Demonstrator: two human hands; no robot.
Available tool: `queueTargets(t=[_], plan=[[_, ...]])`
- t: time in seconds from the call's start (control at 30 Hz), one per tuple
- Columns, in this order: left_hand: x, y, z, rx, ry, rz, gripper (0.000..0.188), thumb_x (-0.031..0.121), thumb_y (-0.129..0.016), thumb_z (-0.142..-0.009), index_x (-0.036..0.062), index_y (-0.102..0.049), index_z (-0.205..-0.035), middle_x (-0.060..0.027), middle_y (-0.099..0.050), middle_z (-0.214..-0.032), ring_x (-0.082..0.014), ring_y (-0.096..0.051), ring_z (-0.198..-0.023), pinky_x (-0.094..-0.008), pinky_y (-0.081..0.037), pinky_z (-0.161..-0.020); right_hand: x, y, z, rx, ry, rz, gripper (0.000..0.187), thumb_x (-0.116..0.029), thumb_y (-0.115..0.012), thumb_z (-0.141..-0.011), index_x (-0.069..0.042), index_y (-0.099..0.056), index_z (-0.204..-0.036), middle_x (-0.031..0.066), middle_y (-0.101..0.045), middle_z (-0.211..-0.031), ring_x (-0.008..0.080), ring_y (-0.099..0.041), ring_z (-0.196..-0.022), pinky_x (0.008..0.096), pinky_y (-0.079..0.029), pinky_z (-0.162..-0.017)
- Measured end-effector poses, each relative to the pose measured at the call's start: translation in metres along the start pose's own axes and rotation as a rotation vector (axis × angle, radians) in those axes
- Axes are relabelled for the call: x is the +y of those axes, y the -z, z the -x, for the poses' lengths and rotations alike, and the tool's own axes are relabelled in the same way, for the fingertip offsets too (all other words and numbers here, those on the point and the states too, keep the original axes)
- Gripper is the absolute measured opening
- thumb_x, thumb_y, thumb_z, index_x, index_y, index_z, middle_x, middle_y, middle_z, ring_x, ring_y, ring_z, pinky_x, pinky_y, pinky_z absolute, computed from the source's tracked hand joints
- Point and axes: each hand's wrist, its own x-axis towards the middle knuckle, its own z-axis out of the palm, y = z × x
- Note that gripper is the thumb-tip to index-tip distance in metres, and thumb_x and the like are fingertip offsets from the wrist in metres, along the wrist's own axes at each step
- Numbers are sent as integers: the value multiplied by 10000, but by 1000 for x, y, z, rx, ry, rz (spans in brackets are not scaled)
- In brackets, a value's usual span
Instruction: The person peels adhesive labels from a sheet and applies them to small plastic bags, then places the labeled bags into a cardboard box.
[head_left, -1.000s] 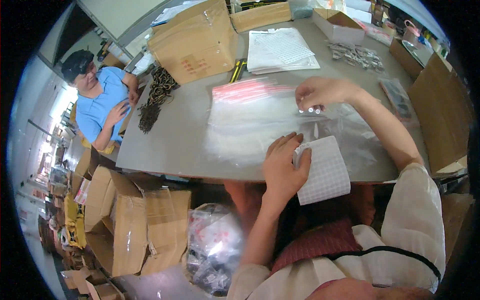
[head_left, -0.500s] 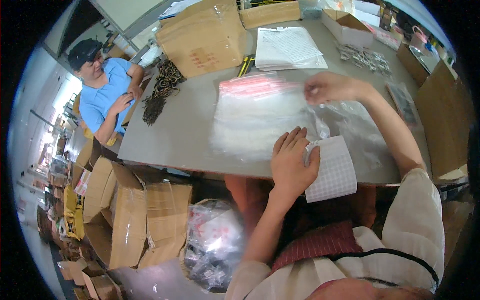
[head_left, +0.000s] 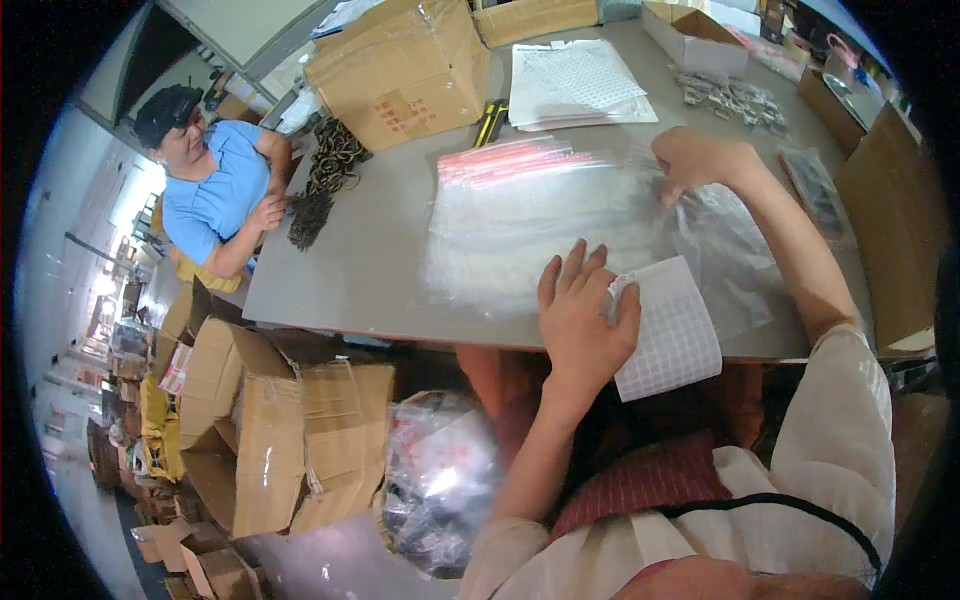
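A stack of clear zip bags point(head_left: 530, 220) with pinkish-red strips along the far edge lies on the table before me. My left hand point(head_left: 588, 325) rests at its near right corner, fingers spread. Beside and partly behind its thumb, a white sheet of small round labels point(head_left: 668, 335) curls over the table's front edge. At the right end of the stack, my right hand point(head_left: 705, 160) has its fingers pinched on a clear plastic bag point(head_left: 715, 235), which trails toward me, crumpled. The bag's edge is blurred near the fingertips.
Behind the stack lie label sheets point(head_left: 580, 85), a yellow-black cutter point(head_left: 491, 122) and a cardboard box point(head_left: 400, 75). Small metal parts point(head_left: 735, 100) sit far right. At left, a co-worker point(head_left: 215, 180) touches dark metal pieces point(head_left: 312, 215). Open cartons point(head_left: 265, 450) stand below the table.
My right hand has moved right, drawing the clear bag with it. My left hand stays near the stack's corner, its fingers more spread. The co-worker's hand has reached the dark metal pieces.
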Motion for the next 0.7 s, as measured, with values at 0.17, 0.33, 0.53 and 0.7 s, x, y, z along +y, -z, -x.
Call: queueTargets(t=[0.17, 0.33, 0.53, 0.7], plan=[[3, -3, -1, -76, 7, 50, 179, 148, -694, -840, 11, -638, -941, -195, -690, -1226, -341, -593, -1263, -499, -345, -1132, -21, 3, -1, 197, 221, -274, 292, -181, -754, -770, -3, -597, -940, 138, -653, -956, 317, -634, -886, 415, -506, -778], [4, 0, -3, -113, 49, 61, 189, 136, -702, -840, 11, -631, -964, -191, -688, -1231, -344, -608, -1239, -498, -386, -1109, -55, -23, -22, 226, 540, -411, 189, 36, -596, -814, 12, -572, -1000, 153, -643, -976, 323, -631, -971, 396, -509, -836], [-1, 0, -1, -69, 40, 155, 343, 179, -739, -864, 22, -656, -1158, -157, -686, -1247, -369, -608, -1209, -452, -443, -1060, -47, -45, -16, 408, 430, -139, 377, -20, -691, -796, 18, -499, -1118, 207, -626, -1100, 398, -627, -1033, 453, -504, -854], [-1, 8, -5, -134, 113, 266, 331, 166, -727, -889, 32, -650, -1183, -152, -680, -1252, -355, -597, -1187, -426, -433, -1051, -6, -12, -8, 167, 81, -157, 548, -179, -804, -781, -4, -484, -1190, 184, -633, -1116, 386, -632, -1028, 468, -486, -872]])
